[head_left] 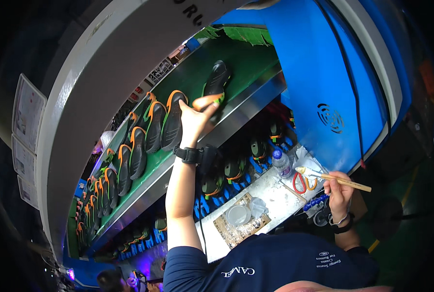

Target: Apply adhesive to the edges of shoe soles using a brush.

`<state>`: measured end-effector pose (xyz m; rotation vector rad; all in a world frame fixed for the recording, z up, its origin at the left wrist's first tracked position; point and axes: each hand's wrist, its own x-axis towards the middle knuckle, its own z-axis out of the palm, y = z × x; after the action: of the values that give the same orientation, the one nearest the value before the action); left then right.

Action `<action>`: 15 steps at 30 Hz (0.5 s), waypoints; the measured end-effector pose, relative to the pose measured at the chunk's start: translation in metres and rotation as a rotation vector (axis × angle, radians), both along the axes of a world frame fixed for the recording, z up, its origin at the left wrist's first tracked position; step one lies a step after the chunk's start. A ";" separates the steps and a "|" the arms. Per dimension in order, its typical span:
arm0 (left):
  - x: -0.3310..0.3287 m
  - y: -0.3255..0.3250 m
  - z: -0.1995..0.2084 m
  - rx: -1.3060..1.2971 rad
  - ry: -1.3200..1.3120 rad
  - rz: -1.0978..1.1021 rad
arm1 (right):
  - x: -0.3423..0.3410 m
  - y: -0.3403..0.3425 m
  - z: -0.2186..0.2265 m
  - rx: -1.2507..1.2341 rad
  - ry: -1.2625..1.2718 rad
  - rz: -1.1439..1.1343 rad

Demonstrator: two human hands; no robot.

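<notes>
Containers: one clear plastic bottle with a blue cap (281, 164) and one shallow round grey dish (238, 214), both on the white-topped bench (275, 202) on the near side of the green conveyor belt (246, 58); their contents cannot be told.

Count: one black shoe sole with an orange end (216, 80) lies on the belt at the left hand (197, 117). At least five similar black soles with orange edging (171, 121) line the belt to its left; the farther ones are too small to count. One wooden-handled brush with pale bristles (319, 174) is in the right hand (340, 194).

Pose: left arm reaches out to the belt, thumb spread, fingers at the orange end; whether they grip cannot be told. Right arm is bent, well apart from the belt, fingers closed around the brush handle.
</notes>
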<state>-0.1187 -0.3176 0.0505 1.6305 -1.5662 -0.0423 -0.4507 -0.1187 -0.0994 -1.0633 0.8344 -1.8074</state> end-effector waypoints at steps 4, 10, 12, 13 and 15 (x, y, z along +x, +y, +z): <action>-0.062 -0.008 0.037 0.240 -0.126 -0.016 | -0.010 0.012 -0.009 0.085 -0.025 -0.045; -0.050 -0.196 0.033 0.166 -0.583 0.052 | -0.005 0.050 -0.012 0.136 0.025 -0.078; -0.046 -0.185 0.052 0.694 -0.570 -0.012 | -0.011 0.033 -0.013 0.072 -0.063 -0.009; -0.095 -0.157 0.060 0.606 -0.553 -0.179 | -0.012 0.038 -0.013 0.117 -0.045 -0.108; -0.096 -0.089 0.054 0.293 -0.538 -0.378 | -0.011 0.040 -0.020 0.154 -0.017 -0.165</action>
<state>-0.2146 -0.4064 0.1042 1.6206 -2.3638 -0.0364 -0.4615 -0.0788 -0.1193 -0.9020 1.0596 -1.8519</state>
